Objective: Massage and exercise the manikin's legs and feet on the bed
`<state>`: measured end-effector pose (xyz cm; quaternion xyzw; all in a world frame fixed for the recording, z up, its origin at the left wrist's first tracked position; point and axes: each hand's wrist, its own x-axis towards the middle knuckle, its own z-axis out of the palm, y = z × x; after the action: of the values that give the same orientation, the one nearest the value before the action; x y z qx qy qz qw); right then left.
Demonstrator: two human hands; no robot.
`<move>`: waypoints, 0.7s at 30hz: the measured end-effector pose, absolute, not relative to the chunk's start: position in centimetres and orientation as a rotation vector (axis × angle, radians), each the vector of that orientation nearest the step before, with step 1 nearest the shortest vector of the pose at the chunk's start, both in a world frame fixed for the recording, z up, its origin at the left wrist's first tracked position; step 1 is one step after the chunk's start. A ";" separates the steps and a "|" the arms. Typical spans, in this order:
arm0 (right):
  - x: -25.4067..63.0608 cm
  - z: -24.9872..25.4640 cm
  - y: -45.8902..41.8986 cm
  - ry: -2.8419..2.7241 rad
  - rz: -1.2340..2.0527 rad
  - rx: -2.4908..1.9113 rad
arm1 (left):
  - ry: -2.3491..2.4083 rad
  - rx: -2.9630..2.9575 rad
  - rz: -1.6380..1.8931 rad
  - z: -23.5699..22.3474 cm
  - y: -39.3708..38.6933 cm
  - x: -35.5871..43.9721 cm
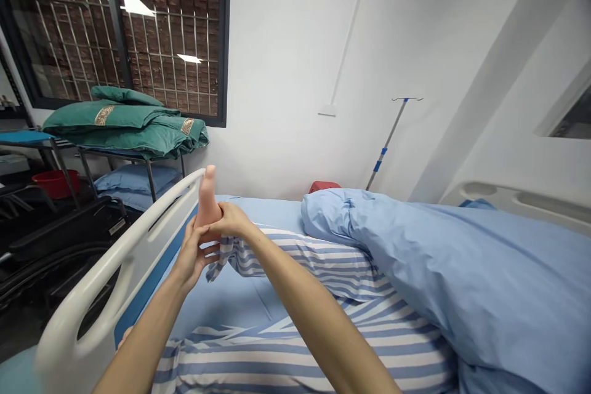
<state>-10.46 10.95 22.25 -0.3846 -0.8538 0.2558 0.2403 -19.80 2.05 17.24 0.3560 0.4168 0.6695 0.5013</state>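
Pale blue hospital bedding (410,277) is spread ahead, a white plastic bed rail (124,246) at 9 o'clock. A pink bare foot (207,194) is held raised at 11 o'clock, the left hand (191,258) cupped beneath, the right hand (231,221) pressed across it.

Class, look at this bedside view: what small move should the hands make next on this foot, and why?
Probably the right hand should ease the striped trouser cuff back from the ankle. The cuff hangs loose and bunched just under the left hand, while the foot stands upright beside the bed rail, so it may get in the way.
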 end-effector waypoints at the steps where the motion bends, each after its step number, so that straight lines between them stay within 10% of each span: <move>1: -11.1 21.5 11.3 -2.381 0.653 -1.067 | 1.000 0.832 1.622 16.4 2.4 -20.3; 21: -16.9 11.3 13.8 -2.614 0.491 -1.253 | 0.618 0.109 1.883 3.4 6.9 -23.9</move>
<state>-16.92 13.76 11.25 -0.4241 -0.8846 0.1661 0.1004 -23.91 6.86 3.41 0.0459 0.2608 0.7945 0.5465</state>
